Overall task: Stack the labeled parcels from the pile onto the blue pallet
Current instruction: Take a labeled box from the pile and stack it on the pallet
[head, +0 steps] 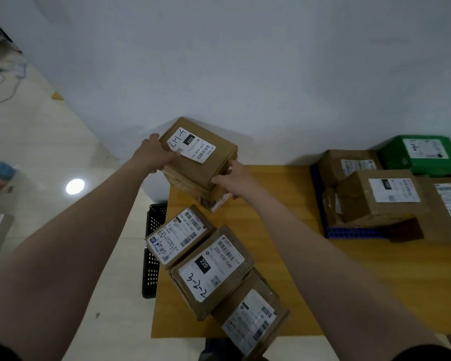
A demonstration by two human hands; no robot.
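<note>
I have both hands on the top box (211,160) of the pile, at the far left corner of the tabletop (284,230) against the wall. My left hand (155,155) is clamped on its left edge with the fingers lapping over the top beside the white label. My right hand (232,178) grips the near right corner, fingers pressed into the side. The box sits on or barely above the lower parcels (215,198); I cannot tell whether it has cleared them.

To do this step well, I would lift straight up first, so the lower parcels are not dragged off the corner. They look uneven and close to the edge. I would keep the box level, with equal squeeze from both sides, since the cardboard looks smooth and my grip is on the walls, not underneath.

The blue pallet (349,232) lies well to the right, already loaded with brown boxes (375,201) and a green parcel (422,155) at the back. I judge the flat top of the labeled box near the front to be the best spot, if it sits squarely. I would carry across above the tabletop and keep the label up.

Three flat parcels (211,272) lie near me along the left side, beside a black crate (153,256) on the floor. My forearms pass over them, so I would keep my elbows high.
</note>
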